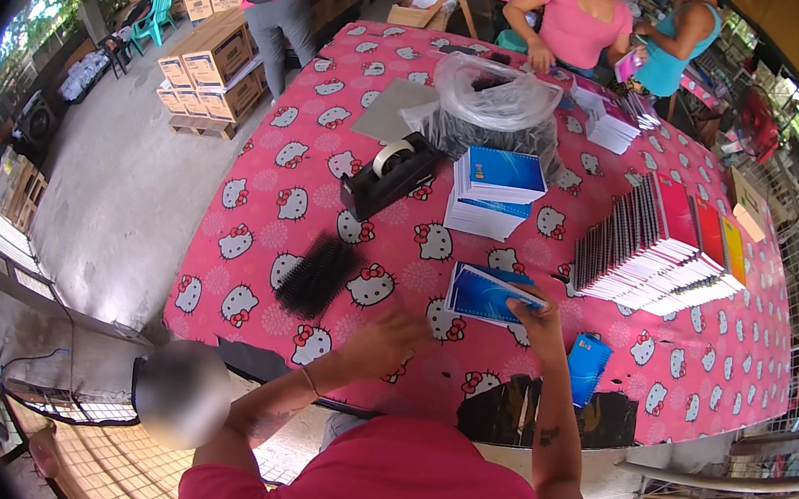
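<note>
My right hand [539, 321] is closed on the right end of a thin blue-covered notepad [492, 294], with punched holes along its near edge. Another blue cover shows just behind it. My left hand [395, 342] is in the air over the near part of the table, left of the notepad; motion smears its fingers, so what they hold, if anything, is unclear. Beside it to the left lies a bundle of black binding coils [318, 275]. A small pile of blue notebooks [588, 369] lies near my right forearm. Stacked unbound blue pads [498, 174] stand behind the held one.
Farther left stands a black tape dispenser [391, 176]; a plastic bag of black coils [494, 111] sits behind. Rows of spiral notebooks [658, 243] fill the right side of the pink tablecloth [258, 216]. Several people work beyond, with cartons [212, 63] at the far left.
</note>
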### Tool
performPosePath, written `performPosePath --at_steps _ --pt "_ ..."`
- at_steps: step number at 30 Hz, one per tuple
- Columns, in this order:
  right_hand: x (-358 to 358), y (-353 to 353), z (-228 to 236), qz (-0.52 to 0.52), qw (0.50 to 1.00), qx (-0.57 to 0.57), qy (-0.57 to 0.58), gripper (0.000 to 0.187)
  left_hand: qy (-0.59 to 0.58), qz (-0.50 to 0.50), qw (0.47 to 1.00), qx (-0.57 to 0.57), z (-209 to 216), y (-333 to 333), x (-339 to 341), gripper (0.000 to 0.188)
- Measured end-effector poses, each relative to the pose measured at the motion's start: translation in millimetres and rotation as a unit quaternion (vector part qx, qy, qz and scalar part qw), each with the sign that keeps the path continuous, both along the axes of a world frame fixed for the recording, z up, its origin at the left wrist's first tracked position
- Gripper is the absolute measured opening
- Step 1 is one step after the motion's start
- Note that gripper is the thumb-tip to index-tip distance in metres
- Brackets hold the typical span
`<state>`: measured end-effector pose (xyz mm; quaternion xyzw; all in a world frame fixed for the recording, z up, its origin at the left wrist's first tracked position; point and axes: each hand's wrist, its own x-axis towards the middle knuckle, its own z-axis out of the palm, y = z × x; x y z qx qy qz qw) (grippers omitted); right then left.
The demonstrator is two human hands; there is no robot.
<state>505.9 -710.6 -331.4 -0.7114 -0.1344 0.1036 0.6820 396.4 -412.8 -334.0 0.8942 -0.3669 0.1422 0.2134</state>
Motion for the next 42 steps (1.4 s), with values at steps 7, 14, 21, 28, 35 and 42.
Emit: performPosePath --at_steps 7,14,21,28,35,42 --pt "0.8 -7.1 -6.3 -0.016 0.999 -0.044 -0.014 0.027 0.034 0.196 0.979 -0.038 -33.7 -9.4 -17.8 0.034" --pt "1.6 -0.3 8.2 0.010 0.999 -0.046 -0.015 0.029 0.162 0.316 0.929 -0.102 -62.1 -25.4 29.2 0.036" --pt "-2.4 9.0 24.9 0.029 0.997 -0.065 -0.007 0.028 0.038 0.249 0.925 -0.286 36.7 -11.3 62.2 0.030" --pt "5.3 5.0 9.6 0.032 0.997 -0.043 -0.052 0.026 0.077 0.183 0.920 -0.336 55.1 -18.4 62.3 0.020" --pt "3.4 9.4 10.2 0.030 0.998 -0.027 -0.046 0.026 0.049 0.172 0.924 -0.339 48.2 -21.8 60.9 0.019" --pt "4.7 8.2 11.3 0.034 0.999 -0.025 -0.027 0.027 -0.026 0.190 0.938 -0.290 48.7 -19.7 65.7 0.020"
